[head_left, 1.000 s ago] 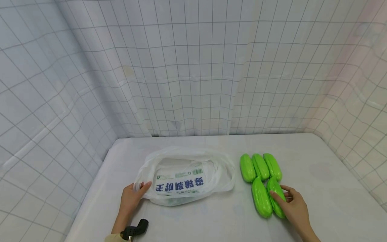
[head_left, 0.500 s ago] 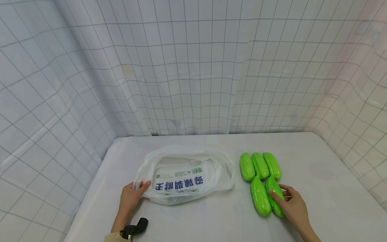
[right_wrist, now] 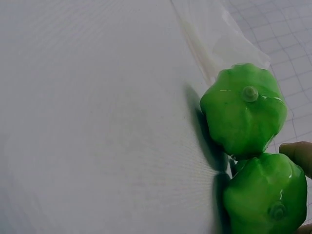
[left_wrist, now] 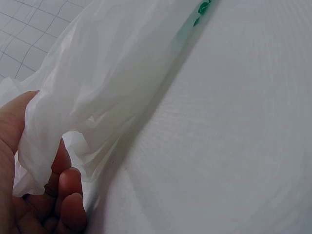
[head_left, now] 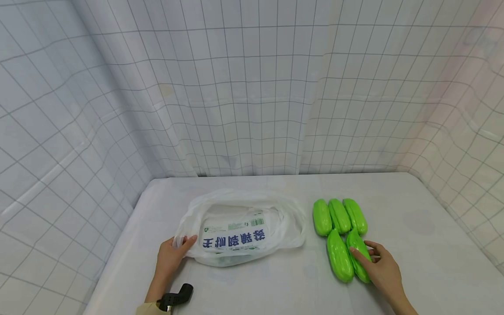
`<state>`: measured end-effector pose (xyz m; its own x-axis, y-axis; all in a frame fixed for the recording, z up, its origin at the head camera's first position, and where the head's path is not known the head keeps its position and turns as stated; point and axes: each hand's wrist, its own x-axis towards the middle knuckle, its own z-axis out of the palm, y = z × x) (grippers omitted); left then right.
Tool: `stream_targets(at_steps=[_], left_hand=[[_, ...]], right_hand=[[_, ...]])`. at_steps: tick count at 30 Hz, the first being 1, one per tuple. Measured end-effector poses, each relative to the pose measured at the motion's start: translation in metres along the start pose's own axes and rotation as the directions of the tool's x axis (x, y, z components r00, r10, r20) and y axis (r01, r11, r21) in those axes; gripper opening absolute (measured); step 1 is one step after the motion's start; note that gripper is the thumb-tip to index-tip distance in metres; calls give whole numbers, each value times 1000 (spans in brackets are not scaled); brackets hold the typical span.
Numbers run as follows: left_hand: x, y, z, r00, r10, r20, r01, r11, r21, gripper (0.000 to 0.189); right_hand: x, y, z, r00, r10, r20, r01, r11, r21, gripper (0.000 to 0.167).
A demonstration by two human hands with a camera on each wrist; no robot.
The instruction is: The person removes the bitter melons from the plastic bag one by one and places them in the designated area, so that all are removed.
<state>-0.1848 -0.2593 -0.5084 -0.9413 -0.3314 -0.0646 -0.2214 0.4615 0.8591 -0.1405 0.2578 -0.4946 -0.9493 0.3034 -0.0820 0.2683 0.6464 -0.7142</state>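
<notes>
A white plastic bag [head_left: 289, 243] lies with its mouth spread toward me, blue lettering and a barcode showing inside. At its left edge my left hand [head_left: 170, 259] pinches the thin plastic between thumb and fingers; the left wrist view shows the bag [left_wrist: 105, 73] bunched in that hand [left_wrist: 29, 195]. On the right lie several glossy green, long, lobed vegetables, perhaps toys, three behind and two in front. My right hand [head_left: 383, 269] grips the front right vegetable [head_left: 357, 253], beside the front left vegetable [head_left: 340, 258]. The right wrist view shows rounded ends of two vegetables [right_wrist: 243, 109], each with a stem nub.
A white-covered table [head_left: 283, 284] carries the bag and the vegetables. Behind and at both sides hang white curtains [head_left: 256, 87] with a grid pattern. The left wrist wears a black strap-like device [head_left: 177, 297].
Almost nothing differs. The whole head view has shifted very slightly; both hands keep their places on the bag and the vegetable.
</notes>
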Motion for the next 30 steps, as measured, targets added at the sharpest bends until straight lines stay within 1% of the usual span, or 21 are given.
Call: stream_targets(at_steps=[7, 14, 22, 25, 27, 30], left_hand=[[0, -1, 0, 1000, -6, 7, 6, 1000, -1, 51], [1, -2, 0, 1000, 1, 6, -1, 1000, 9, 50], [0, 0, 0, 1000, 5, 1, -5, 1000, -7, 51], [-2, 0, -1, 1000, 16, -21, -16, 1000, -14, 54], [-2, -1, -2, 999, 32, -42, -33, 999, -35, 54], [-1, -3, -5, 994, 62, -86, -68, 995, -77, 49]], right_hand=[[-1, -1, -1, 1000, 5, 10, -5, 1000, 0, 82], [0, -1, -2, 1000, 0, -3, 0, 1000, 4, 81], [3, 0, -7, 1000, 21, 19, -22, 999, 25, 88], [5, 0, -9, 999, 24, 30, -26, 999, 43, 89], [7, -2, -11, 999, 23, 37, -25, 998, 62, 89], [12, -7, -15, 1000, 12, 17, -13, 997, 76, 90]])
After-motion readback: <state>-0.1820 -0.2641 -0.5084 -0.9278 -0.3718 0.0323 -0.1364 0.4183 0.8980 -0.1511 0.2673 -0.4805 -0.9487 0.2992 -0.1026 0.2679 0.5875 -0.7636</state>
